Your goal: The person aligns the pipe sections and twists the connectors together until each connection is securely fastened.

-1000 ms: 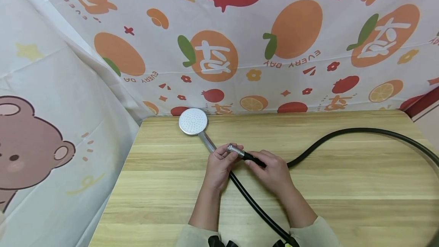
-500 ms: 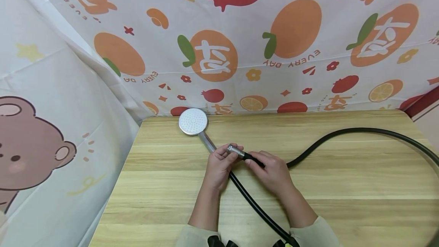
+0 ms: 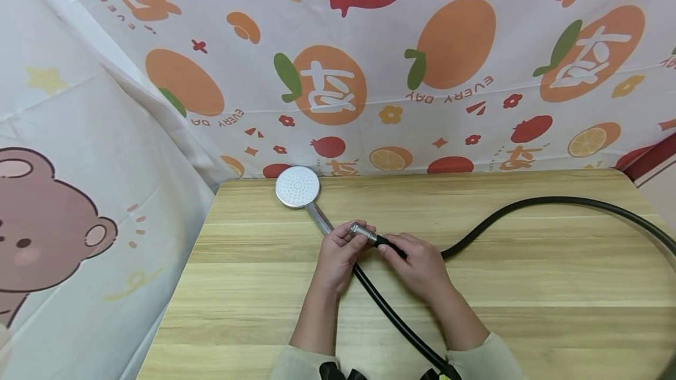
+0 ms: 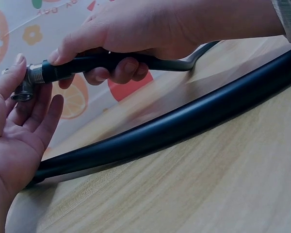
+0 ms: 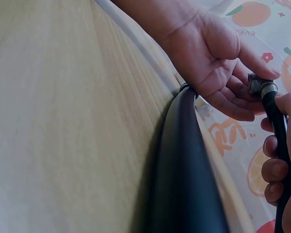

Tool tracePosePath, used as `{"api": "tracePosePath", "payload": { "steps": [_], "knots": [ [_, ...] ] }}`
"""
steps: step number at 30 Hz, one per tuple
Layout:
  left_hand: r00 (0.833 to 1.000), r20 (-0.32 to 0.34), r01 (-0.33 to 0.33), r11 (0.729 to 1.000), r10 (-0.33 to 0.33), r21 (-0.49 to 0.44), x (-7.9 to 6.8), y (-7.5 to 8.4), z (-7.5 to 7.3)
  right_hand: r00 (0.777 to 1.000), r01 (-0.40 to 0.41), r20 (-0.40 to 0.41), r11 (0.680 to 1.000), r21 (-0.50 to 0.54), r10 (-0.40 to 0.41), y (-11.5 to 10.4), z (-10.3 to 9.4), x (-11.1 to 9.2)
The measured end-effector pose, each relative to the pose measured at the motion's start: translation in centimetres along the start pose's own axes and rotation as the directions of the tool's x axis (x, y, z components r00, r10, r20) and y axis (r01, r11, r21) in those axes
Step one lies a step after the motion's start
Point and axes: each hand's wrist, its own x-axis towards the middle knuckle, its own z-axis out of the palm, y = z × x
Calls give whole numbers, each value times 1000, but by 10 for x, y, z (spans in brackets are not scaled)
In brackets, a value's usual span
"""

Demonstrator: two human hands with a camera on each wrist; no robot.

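A small angled metal fitting [image 4: 23, 90] sits on the end of a black hose [image 3: 391, 246]. My left hand [image 3: 338, 260] pinches this fitting between thumb and fingers. Just behind it, my right hand [image 3: 419, 265] grips the hose, its fingers curled round the black part in the right wrist view. Both hands hold the hose end above the table. A round shower head [image 3: 297, 186] with a white dotted face lies at the table's back left; its silver handle [image 3: 319, 217] runs down behind my left hand, which hides the handle's lower end.
Another stretch of black hose [image 3: 393, 311] crosses the wooden table [image 3: 237, 309] beneath my hands toward my right sleeve. To the right, the hose [image 3: 560, 200] arcs off past the frame's edge. A fruit-printed cloth [image 3: 391, 133] hangs along the table's back edge.
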Motion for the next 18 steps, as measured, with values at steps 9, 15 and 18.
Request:
{"api": "tracePosePath", "payload": {
  "steps": [9,15,18],
  "knots": [
    [1000,-21,-7,1000,7,-1,0,1,2,999,-7,-45,999,44,8,3,2,0],
    [999,-37,-15,1000,14,-16,0,2,3,996,37,-87,997,63,-31,4,2,1],
    [999,-39,-17,999,16,-28,0,1,3,994,47,-103,995,88,-37,5,2,2]
  ]
}}
